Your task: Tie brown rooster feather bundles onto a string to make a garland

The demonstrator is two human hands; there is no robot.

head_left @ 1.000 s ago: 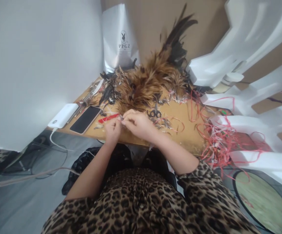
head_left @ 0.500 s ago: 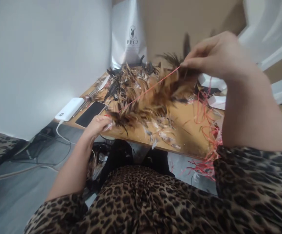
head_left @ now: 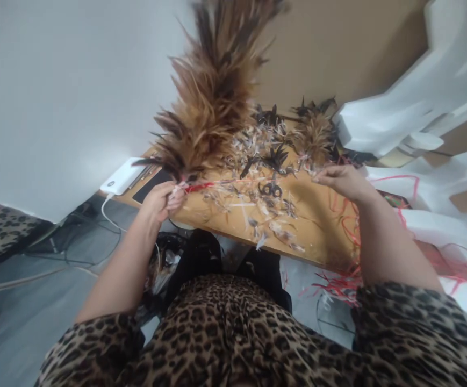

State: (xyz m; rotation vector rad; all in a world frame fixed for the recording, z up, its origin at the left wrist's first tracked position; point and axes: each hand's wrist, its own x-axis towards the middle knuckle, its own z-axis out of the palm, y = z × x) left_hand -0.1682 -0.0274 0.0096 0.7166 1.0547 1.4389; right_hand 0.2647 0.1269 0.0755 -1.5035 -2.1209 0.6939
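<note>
A long bundle of brown and black feathers (head_left: 213, 102) rises from the left side of the table, its top cut off by the frame's upper edge. Its bound pale pink base sits in my left hand (head_left: 158, 204), whose fingers are closed around it. A red string (head_left: 201, 187) runs from that base to the right across the table, thinning to a pale line. Over the table's right part, my right hand (head_left: 342, 180) is closed in a pinch, in line with the string's far end. Scissors with black handles (head_left: 271, 190) lie below the string.
Small loose feathers (head_left: 275, 228) litter the wooden table (head_left: 221, 223). Another feather bunch (head_left: 316, 134) lies at the back right. A dark phone (head_left: 148, 188) and white device (head_left: 118, 177) are at the left. White foam pieces (head_left: 362, 126) and tangled red string (head_left: 338, 285) are on the right.
The feather bundle has swung from lying across the table to standing up at the left. My right hand has come down, with the string now stretched nearly level. The scissors have come into view.
</note>
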